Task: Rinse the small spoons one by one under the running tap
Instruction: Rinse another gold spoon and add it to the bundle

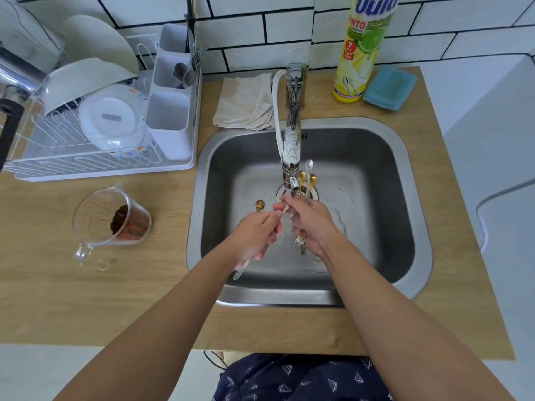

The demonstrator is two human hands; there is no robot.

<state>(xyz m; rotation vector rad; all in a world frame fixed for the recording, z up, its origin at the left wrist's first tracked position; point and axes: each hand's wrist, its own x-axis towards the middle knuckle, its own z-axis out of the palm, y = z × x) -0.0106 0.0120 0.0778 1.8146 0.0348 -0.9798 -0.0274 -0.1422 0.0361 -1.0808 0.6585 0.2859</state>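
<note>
Centrally, head view: both hands over sink (pixel 405 180) under tap (pixel 292 157) | L hand (pixel 254 235) grips white spoon (pixel 240 270), handle sticking out lower-left | R hand (pixel 309 221) holds bunch of small spoons (pixel 307 180), gold bowls up, by nozzle | 1 gold spoon (pixel 259 204) on sink floor, left of hands | measuring cup (pixel 113 224) on counter, frame left.

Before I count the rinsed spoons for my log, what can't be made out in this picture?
- Head view: the spoons in the right hand are partly covered by its fingers, so their number is unsure.
- The water at the tap is too faint to see.
- The left hand hides most of a pale spoon; only its end shows.
- The soap bottle is cut by the top edge.
- Measuring cup: its dark contents are unidentifiable.
</note>
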